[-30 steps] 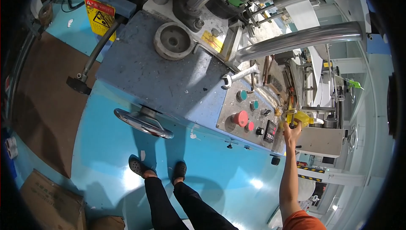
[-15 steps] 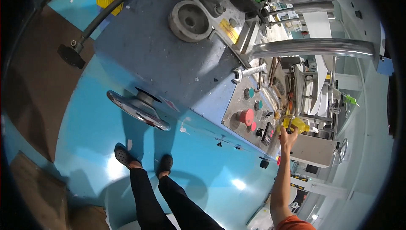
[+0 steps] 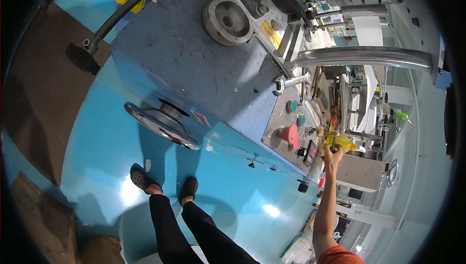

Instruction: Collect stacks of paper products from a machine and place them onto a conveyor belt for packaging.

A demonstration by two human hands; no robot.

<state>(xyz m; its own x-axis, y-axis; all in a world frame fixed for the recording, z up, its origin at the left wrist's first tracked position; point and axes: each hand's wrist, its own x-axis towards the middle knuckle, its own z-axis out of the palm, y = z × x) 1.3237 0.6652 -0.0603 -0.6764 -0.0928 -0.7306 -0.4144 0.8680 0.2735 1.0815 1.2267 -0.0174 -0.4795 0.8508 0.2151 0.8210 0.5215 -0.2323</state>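
Observation:
My right hand [image 3: 332, 156] reaches out at the right, at the far corner of the control panel [image 3: 277, 142]. Its fingers are curled together around something small with a dark part, too small to name. Just beyond the fingers is a yellow bottle [image 3: 345, 143] with a pale tip; whether the hand touches it I cannot tell. Near the wrist is a digital display [image 3: 310, 152]. A red mushroom button [image 3: 289, 133] and green buttons [image 3: 291, 107] sit on the same panel. An open-ended wrench [image 3: 290, 83] lies at the panel's upper edge. My left hand is out of view.
The blue machine body [image 3: 194, 45] fills the middle, with a chrome handwheel [image 3: 162, 125] jutting from its front. A polished roller [image 3: 364, 56] spans the upper right. A black knob on a bar [image 3: 82, 59] sticks out left. Cardboard [image 3: 41, 215] lies at lower left.
The view has shifted slightly, so the machine and panel appear a little further right. My right hand stays by the yellow bottle, its fingers still curled.

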